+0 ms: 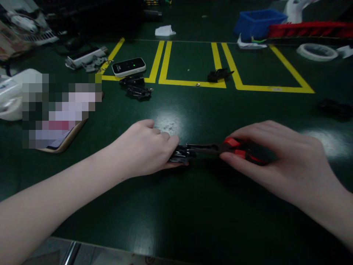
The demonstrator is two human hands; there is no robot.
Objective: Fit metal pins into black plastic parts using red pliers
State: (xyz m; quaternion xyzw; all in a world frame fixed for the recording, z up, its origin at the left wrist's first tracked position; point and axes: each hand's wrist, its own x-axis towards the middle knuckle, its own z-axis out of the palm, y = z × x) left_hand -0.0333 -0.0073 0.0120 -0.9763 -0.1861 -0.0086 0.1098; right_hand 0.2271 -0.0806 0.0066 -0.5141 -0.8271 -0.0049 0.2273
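Note:
Closed around a small black mechanical part (182, 154), my left hand (150, 149) is near the middle of the dark green table (110, 217). Pliers with red handles (233, 147) are gripped in my right hand (286, 162). Their long dark jaws point left and meet the right end of the black part. Whether the jaw tips are closed on something is too small to tell. My left fingers hide much of the part.
Beyond my hands lie black parts (136, 90), another black piece (219, 74), a black and white device (129, 67) and yellow tape outlines (193, 82). A phone (66, 117) is at left. Farther back are a blue bin (257, 22) and a tape roll (317, 52).

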